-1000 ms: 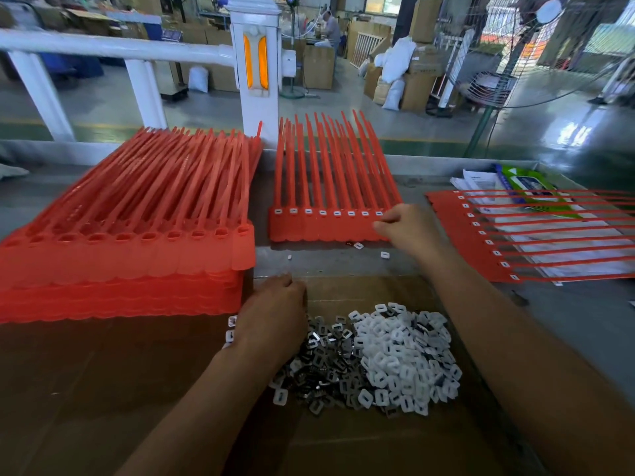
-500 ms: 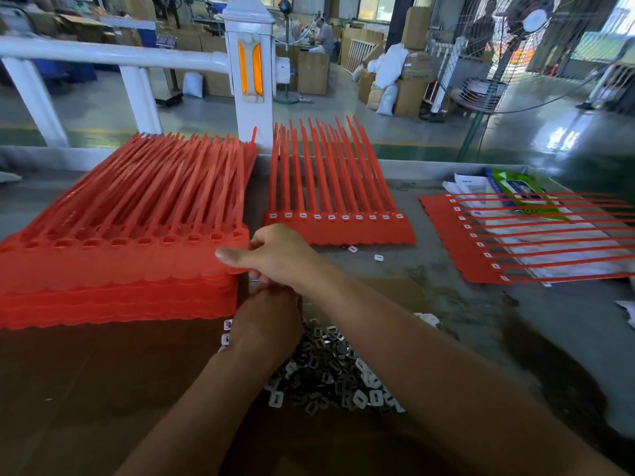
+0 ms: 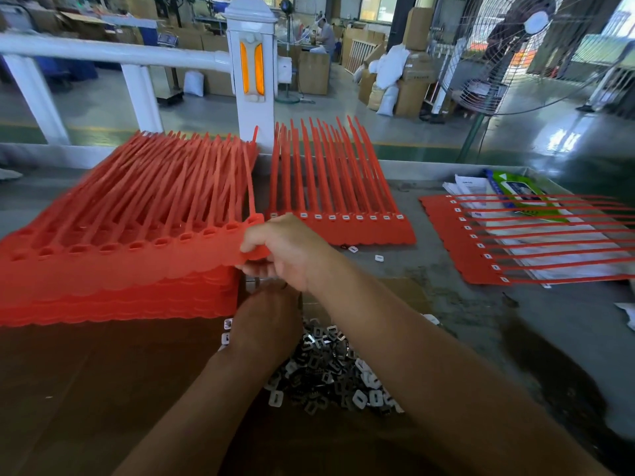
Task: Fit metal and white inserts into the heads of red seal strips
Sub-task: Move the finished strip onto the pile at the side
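A tall stack of red seal strip sheets (image 3: 113, 269) with empty head holes fills the left of the table. My right hand (image 3: 287, 250) pinches the right corner of the top sheet, thumb on top, and lifts it slightly. My left hand (image 3: 266, 322) rests below it at the edge of a pile of metal and white inserts (image 3: 330, 369); its fingers are hidden under my right hand. A sheet with fitted white inserts (image 3: 343, 226) lies in the middle. Another fitted sheet (image 3: 481, 242) lies at the right.
Two loose white inserts (image 3: 378, 258) lie on the grey table near the middle sheet. Papers and a green packet (image 3: 515, 194) sit under the right sheet. Brown cardboard (image 3: 103, 389) covers the near table. A white railing post (image 3: 252, 73) stands behind.
My right hand has crossed from the middle sheet's right end to the left stack and taken hold of the top sheet's corner. My left hand has stayed at the insert pile.
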`<state>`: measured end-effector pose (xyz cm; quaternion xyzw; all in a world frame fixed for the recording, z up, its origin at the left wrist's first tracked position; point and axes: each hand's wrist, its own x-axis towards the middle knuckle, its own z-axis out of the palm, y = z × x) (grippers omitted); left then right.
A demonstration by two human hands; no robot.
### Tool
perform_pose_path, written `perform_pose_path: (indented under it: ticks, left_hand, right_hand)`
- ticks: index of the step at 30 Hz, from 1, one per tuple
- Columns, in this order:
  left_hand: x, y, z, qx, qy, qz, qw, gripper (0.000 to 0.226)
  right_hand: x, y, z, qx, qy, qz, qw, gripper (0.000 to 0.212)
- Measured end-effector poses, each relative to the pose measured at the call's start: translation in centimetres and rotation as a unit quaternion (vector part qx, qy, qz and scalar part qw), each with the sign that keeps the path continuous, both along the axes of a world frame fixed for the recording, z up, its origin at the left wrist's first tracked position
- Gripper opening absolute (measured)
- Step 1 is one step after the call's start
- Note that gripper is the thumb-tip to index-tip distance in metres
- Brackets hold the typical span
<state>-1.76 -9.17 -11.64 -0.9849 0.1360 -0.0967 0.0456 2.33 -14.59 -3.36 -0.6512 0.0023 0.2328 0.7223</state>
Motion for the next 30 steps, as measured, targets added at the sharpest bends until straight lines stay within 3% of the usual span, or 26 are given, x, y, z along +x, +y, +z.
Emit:
perform_pose_path:
  ticks: [3,9,13,15,19,23,25,26,30]
  left_hand:
    - [0.2,-0.3,0.0,0.058,0.016,-0.005,0.998,0.031]
    - [0.4,-0.2,-0.2,0.071,0.059,0.008,0.996,0.033]
    - [0.4,-0.2,-0.1,-0.077,0.049,0.037,0.995,0.029]
    - [0.4,0.0,-0.3,-0.103,0.027,0.022,0.994,0.030]
    - [0.5,-0.1,-0.2,-0.189,0.057,0.037,0.980,0.026]
    - [0.0,0.3,0.5,-0.236,0.085,0.106,0.962,0.025]
    - [-0.2,0.6,0.9,-0.329,0.089,0.129,0.931,0.025]
    - [-0.1,0.6,1.0,-0.411,0.086,0.128,0.898,0.026]
    - [-0.1,0.4,2.0,-0.690,-0.007,0.018,0.724,0.022]
  right_hand:
    - [-0.1,-0.2,-0.1,-0.004,0.012,-0.008,1.000,0.008]
    - [-0.4,0.1,-0.4,-0.036,0.013,0.018,0.999,0.034]
    - [-0.2,-2.0,0.1,-0.039,-0.041,0.008,0.998,0.021]
    - [0.0,-3.8,0.3,-0.038,-0.080,0.007,0.996,0.016]
    - [0.3,-8.1,0.3,-0.038,-0.122,-0.014,0.992,0.023]
    - [0.4,-12.1,-0.5,-0.033,-0.107,-0.069,0.991,0.025]
    - [0.5,-13.7,-1.1,-0.033,-0.086,-0.102,0.990,0.024]
    - [0.4,-14.4,-1.3,-0.033,-0.079,-0.117,0.989,0.024]
    - [0.1,-17.2,-2.6,-0.049,-0.078,-0.168,0.981,0.023]
